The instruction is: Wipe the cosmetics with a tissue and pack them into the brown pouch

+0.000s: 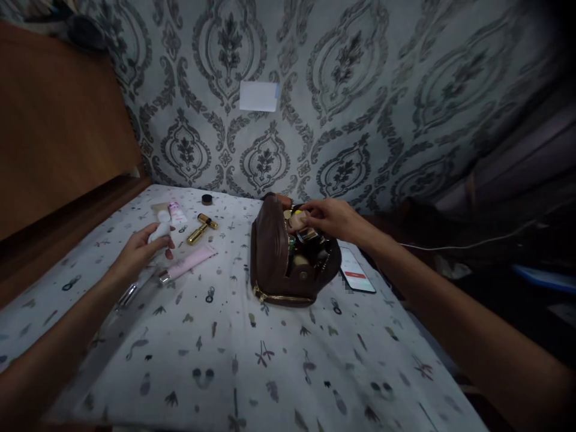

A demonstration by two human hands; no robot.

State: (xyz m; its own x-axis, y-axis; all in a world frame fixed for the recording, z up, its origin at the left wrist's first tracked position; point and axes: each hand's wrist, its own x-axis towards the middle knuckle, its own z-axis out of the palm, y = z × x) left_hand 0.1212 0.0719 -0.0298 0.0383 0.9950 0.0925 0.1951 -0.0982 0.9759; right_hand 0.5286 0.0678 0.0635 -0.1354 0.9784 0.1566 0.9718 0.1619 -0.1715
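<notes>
My left hand (141, 247) is closed around a small white cosmetic container (159, 232), whose exact kind is partly hidden by the fingers. Just beside it on the cloth lie a pink tube (191, 263) and two gold lipstick tubes (197, 234). A brown zippered makeup bag (273, 252) stands unzipped in the middle, packed with several cosmetics. My right hand (335, 219) reaches into its opening from the right, fingers pinched together at a beige item (296, 222). Whether that item is gripped or only touched is unclear.
Behind the left hand lie a white-and-pink tube (177, 213) and a round black-lidded jar (207, 199). A phone (357, 270) with a lit screen rests right of the bag. The patterned cloth (234, 366) meets a papered wall (265, 132); a wooden panel (58, 108) borders the left.
</notes>
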